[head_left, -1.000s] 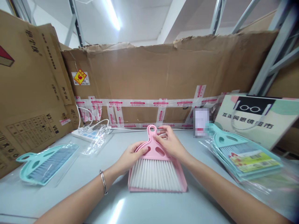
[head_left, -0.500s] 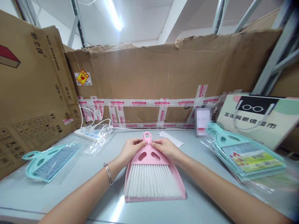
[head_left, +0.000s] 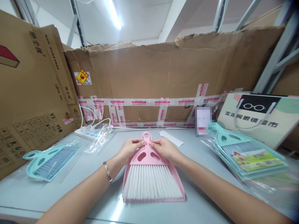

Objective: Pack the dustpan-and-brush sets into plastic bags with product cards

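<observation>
In front of me on the table lies a pink dustpan (head_left: 181,189) with a matching pink hand brush (head_left: 153,182) nested in it, white bristles toward me. My left hand (head_left: 129,151) pinches the left side of the set just below the looped handle. On the other side, my right hand (head_left: 164,149) grips the same narrow part, thumb on top. Both hands' fingertips are partly hidden under the edges. Whether each hand holds the brush, the dustpan or both is hard to separate, as the two handles overlap.
To the left is a bagged teal brush-and-dustpan set (head_left: 51,163); several more teal sets (head_left: 247,152) are stacked at right. Behind stand a power strip (head_left: 88,134), a paper slip (head_left: 171,138), a paper bag (head_left: 257,121) and a cardboard wall (head_left: 144,74).
The pink set has shifted very slightly to the left at its wide end. Both hands keep their hold near the handle.
</observation>
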A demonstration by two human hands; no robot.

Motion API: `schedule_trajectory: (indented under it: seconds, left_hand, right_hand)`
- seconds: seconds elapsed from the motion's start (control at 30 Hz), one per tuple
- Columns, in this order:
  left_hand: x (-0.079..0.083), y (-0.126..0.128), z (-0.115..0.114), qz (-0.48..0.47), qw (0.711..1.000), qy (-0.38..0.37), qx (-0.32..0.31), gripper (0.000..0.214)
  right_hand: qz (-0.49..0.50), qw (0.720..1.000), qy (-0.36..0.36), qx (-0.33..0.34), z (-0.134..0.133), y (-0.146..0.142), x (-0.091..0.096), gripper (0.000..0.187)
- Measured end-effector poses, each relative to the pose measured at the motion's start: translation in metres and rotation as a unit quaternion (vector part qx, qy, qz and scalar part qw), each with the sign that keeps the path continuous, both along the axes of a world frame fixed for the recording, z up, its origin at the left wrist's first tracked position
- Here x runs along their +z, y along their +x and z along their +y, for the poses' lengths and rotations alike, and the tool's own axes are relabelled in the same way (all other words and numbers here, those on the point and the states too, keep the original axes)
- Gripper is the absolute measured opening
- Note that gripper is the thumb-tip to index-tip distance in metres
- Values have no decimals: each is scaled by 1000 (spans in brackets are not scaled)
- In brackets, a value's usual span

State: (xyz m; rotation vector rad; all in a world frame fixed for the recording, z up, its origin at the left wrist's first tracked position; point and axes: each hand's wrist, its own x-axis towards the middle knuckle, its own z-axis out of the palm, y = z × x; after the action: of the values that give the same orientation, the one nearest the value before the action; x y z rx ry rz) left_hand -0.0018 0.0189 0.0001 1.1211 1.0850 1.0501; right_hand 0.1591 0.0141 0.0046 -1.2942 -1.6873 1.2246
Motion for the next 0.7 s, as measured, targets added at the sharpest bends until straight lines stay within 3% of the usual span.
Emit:
schedule_trajectory:
  seconds: [0.17, 0.7]
  left_hand:
    - [0, -1, 0, 3, 1000, 5, -1, 32]
    - [-2, -3, -3, 67, 993, 84, -36, 37]
  right_hand:
    - [20, 999, -13, 42, -4, 2, 1, 27]
    - [18, 999, -27, 21, -9, 1, 1, 25]
